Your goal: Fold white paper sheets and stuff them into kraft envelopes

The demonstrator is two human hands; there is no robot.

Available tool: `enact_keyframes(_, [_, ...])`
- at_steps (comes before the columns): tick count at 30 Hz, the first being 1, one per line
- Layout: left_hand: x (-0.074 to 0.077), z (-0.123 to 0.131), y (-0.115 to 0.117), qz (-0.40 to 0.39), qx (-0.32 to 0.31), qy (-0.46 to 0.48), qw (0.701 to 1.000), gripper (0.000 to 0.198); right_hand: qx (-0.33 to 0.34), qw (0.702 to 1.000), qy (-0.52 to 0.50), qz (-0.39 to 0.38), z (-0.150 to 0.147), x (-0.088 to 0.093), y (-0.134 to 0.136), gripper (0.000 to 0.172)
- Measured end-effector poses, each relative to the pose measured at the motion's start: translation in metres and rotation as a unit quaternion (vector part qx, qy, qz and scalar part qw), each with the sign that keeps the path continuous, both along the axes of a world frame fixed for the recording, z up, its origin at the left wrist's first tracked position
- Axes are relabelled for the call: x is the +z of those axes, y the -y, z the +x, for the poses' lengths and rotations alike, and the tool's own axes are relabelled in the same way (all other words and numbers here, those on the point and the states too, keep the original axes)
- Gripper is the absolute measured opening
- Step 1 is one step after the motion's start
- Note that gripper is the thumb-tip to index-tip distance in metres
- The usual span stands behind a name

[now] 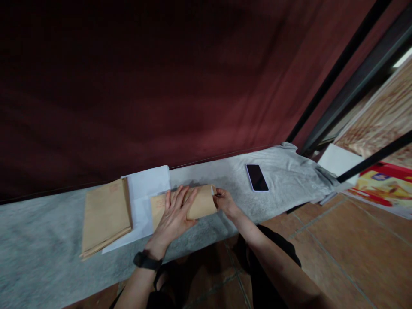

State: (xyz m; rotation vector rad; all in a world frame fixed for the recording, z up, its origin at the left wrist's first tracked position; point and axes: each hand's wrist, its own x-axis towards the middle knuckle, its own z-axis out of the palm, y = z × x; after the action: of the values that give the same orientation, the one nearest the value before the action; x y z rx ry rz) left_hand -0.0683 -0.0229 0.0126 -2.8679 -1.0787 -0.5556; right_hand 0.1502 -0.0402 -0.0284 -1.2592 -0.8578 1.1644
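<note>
Head view: brown envelope point(202, 201) lies centre frame on grey cloth point(48, 240), partly over white sheets point(146, 189). Left hand point(175, 216) rests flat on it, fingers spread. Right hand point(225, 201) pinches its right end w/ thumb & fingertips.

Risk, prob.: that end bows up, so a hard pull could crease or tear it, or drag the loose cloth.

Writing: faint reddish print on envelope stack point(104, 214), centre-left, unreadable. Phone point(256, 177) screen dark.

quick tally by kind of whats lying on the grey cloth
envelope stack: 1
loose envelope, under the left hand with the right hand at its end: 1
white paper pile: 1
phone: 1
total: 4
</note>
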Motion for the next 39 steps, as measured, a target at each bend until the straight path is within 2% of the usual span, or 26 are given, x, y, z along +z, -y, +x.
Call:
enact_keyframes(2, [0.002,0.002,-0.001,0.008,0.016,0.039,0.999,0.097,-0.018,1.0,-0.021,-0.009,0.004,0.002,-0.001,0.017])
enact_keyframes(5, [0.006,0.009,0.0,0.006,0.087,0.157,0.984,0.082,-0.047,0.998,-0.048,-0.014,0.01,0.003,-0.002,0.019])
enact_keyframes(7, [0.004,0.017,0.004,-0.03,0.149,0.269,0.951,0.071,-0.068,0.994,-0.079,-0.019,0.011,0.002,-0.002,0.022])
enact_keyframes(8, [0.001,0.022,0.006,-0.062,0.18,0.331,0.924,0.065,-0.079,0.992,-0.097,-0.021,0.01,0.002,-0.002,0.023])
enact_keyframes(10, [-0.007,0.033,0.012,-0.159,0.233,0.46,0.842,0.053,-0.099,0.986,-0.13,-0.022,0.006,0.001,-0.001,0.025])
enact_keyframes(11, [-0.012,0.039,0.015,-0.228,0.254,0.52,0.783,0.049,-0.106,0.984,-0.141,-0.019,0.003,0.001,0.0,0.025])
enact_keyframes(13, [-0.021,0.051,0.02,-0.409,0.245,0.605,0.637,0.041,-0.109,0.982,-0.153,-0.006,-0.003,0.001,0.001,0.027])
enact_keyframes(14, [-0.024,0.056,0.021,-0.499,0.223,0.62,0.563,0.037,-0.108,0.981,-0.16,0.001,-0.006,0.001,0.001,0.028])
enact_keyframes(15, [-0.025,0.061,0.022,-0.563,0.203,0.625,0.502,0.033,-0.107,0.98,-0.167,0.008,-0.008,0.002,0.002,0.028])
enact_keyframes(16, [-0.025,0.065,0.022,-0.604,0.185,0.628,0.455,0.03,-0.105,0.979,-0.172,0.012,-0.01,0.003,0.003,0.028])
enact_keyframes(17, [-0.024,0.068,0.022,-0.623,0.174,0.633,0.426,0.028,-0.103,0.979,-0.175,0.015,-0.012,0.004,0.003,0.028])
enact_keyframes(18, [-0.023,0.071,0.021,-0.626,0.169,0.641,0.411,0.027,-0.1,0.979,-0.177,0.017,-0.013,0.004,0.004,0.027])
enact_keyframes(20, [-0.02,0.074,0.02,-0.618,0.17,0.653,0.404,0.027,-0.092,0.98,-0.177,0.022,-0.014,0.006,0.006,0.026])
enact_keyframes(27, [-0.025,0.078,0.016,-0.61,0.165,0.65,0.423,0.025,-0.076,0.982,-0.171,0.024,-0.013,0.009,0.012,0.028])
enact_keyframes(31, [-0.028,0.076,0.013,-0.609,0.175,0.65,0.419,0.024,-0.071,0.984,-0.165,0.009,-0.011,0.004,0.013,0.027])
enact_keyframes(39, [-0.028,0.077,0.015,-0.608,0.193,0.628,0.446,0.026,-0.071,0.986,-0.151,-0.012,-0.009,-0.005,0.015,0.025])
